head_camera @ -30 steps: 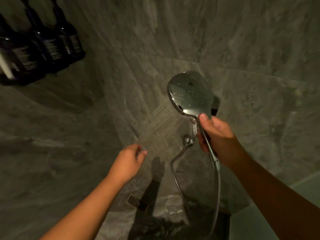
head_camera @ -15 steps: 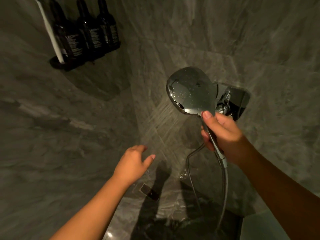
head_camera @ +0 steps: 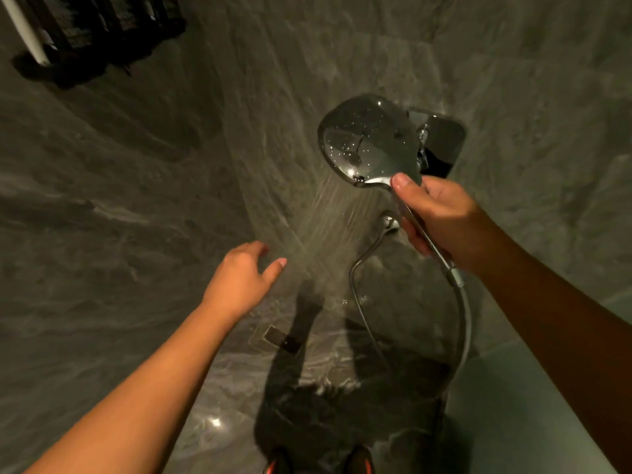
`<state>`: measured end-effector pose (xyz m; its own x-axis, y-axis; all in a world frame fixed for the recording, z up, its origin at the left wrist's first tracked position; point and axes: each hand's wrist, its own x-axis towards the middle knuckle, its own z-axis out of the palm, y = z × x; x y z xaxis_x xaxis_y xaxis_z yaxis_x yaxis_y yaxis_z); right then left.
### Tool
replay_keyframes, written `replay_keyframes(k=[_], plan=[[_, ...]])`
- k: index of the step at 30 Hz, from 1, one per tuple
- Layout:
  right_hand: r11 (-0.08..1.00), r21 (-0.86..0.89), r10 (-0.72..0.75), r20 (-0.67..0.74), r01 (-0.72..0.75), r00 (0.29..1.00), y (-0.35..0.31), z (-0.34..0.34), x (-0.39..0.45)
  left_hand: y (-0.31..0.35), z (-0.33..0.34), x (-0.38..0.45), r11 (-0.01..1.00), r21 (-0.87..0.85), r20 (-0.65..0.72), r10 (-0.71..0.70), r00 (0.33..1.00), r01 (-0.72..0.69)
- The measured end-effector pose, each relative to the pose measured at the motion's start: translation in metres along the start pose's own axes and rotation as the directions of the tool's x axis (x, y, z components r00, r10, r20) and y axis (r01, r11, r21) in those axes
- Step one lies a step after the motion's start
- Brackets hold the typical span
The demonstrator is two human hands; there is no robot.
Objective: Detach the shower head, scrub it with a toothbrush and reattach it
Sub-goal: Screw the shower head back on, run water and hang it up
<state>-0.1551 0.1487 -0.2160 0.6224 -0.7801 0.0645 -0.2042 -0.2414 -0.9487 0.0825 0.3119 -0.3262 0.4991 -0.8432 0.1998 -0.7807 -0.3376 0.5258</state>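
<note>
Head view: right hand [head_camera: 441, 220] grips spraying shower head [head_camera: 371, 142].
Left hand [head_camera: 241, 278] loosely open, empty; dark bottles [head_camera: 102, 22] fill wall rack.

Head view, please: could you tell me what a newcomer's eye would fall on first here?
The chrome shower head, right of centre and dotted with droplets, stands out; the right hand grips its handle while water sprays down to the left. The left hand hangs open and empty beside the spray. Dark bottles sit on a wall shelf at the top left.
</note>
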Motion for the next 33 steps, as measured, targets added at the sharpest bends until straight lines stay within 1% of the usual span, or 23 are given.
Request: replay_keyframes(k=[2,5,9,13,16,18,20,22,26,28,30,33], plan=[[1.0,-0.019,-0.005,-0.061,0.004,0.998,0.002,-0.007,-0.004,0.008,0.005,0.004,1.0,-0.003,0.011,0.008,1.0,-0.008],[0.997,0.067,-0.013,-0.158,0.024,0.987,0.0,-0.019,-0.009,0.021,0.014,0.009,0.999,-0.009,0.021,0.035,0.999,-0.035],[0.99,0.124,-0.038,-0.268,0.073,0.963,-0.014,-0.045,-0.004,0.045,0.023,0.021,0.994,-0.038,0.023,0.098,0.995,-0.097],[0.978,0.164,-0.053,-0.405,0.13,0.913,-0.029,-0.077,0.002,0.071,0.03,0.036,0.982,-0.073,0.029,0.176,0.984,-0.174],[0.972,0.183,-0.045,-0.478,0.149,0.877,-0.033,-0.098,0.001,0.092,0.036,0.046,0.97,-0.099,0.017,0.223,0.975,-0.22],[0.972,0.193,-0.023,-0.48,0.131,0.877,-0.031,-0.109,-0.001,0.104,0.041,0.051,0.966,-0.119,0.015,0.232,0.973,-0.229],[0.971,0.203,-0.02,-0.447,0.123,0.894,-0.027,-0.116,-0.005,0.116,0.047,0.054,0.96,-0.146,0.015,0.242,0.97,-0.238],[0.972,0.193,-0.042,-0.431,0.138,0.901,-0.023,-0.12,-0.009,0.126,0.051,0.057,0.955,-0.165,0.019,0.252,0.968,-0.245],[0.967,0.18,-0.075,-0.471,0.178,0.879,-0.022,-0.123,-0.012,0.14,0.059,0.061,0.944,-0.186,0.018,0.28,0.96,-0.272],[0.963,0.198,-0.078,-0.442,0.182,0.893,-0.021,-0.122,-0.012,0.145,0.063,0.063,0.94,-0.194,0.019,0.289,0.957,-0.28],[0.969,0.169,-0.096,-0.413,0.18,0.906,-0.02,-0.123,-0.012,0.148,0.068,0.065,0.942,-0.196,0.033,0.284,0.958,-0.273],[0.976,0.109,-0.123,-0.444,0.189,0.888,-0.018,-0.125,-0.008,0.152,0.076,0.07,0.945,-0.21,0.045,0.266,0.963,-0.251]])
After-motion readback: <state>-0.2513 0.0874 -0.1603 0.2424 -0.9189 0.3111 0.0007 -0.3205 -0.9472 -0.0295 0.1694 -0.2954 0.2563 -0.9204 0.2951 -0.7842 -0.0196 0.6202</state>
